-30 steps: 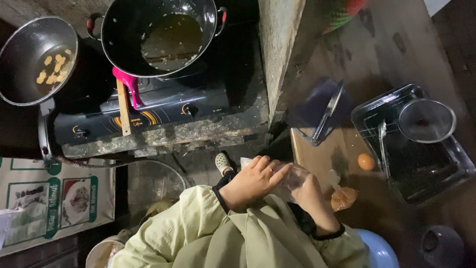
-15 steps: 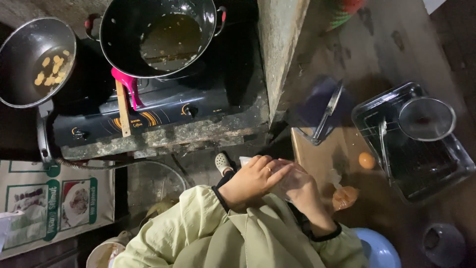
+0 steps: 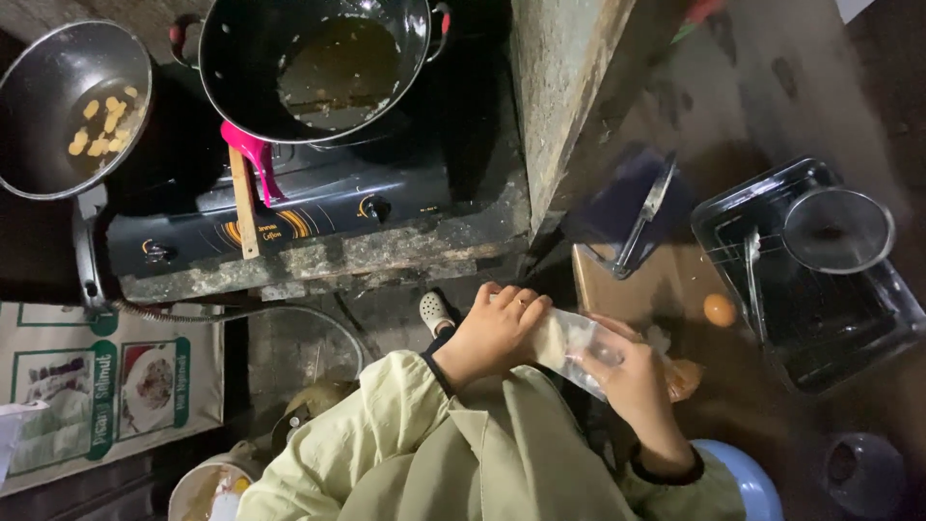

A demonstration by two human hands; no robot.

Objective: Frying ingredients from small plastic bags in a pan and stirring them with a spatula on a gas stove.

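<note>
Head view: my left hand [image 3: 492, 333] grips one end of a clear plastic bag [image 3: 579, 349], fingers curled shut around it. My right hand [image 3: 632, 376] clasps the other end. Bag sits between both hands, below the stove [image 3: 289, 222].

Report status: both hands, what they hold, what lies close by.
Left hand and right hand grip clear plastic bag. Egg and knife beside.

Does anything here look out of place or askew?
One thing: a lone egg lies loose on the brown board beside the black tray, free to roll. A spatula leans on the stove edge. Both hands grip a clear bag.
</note>
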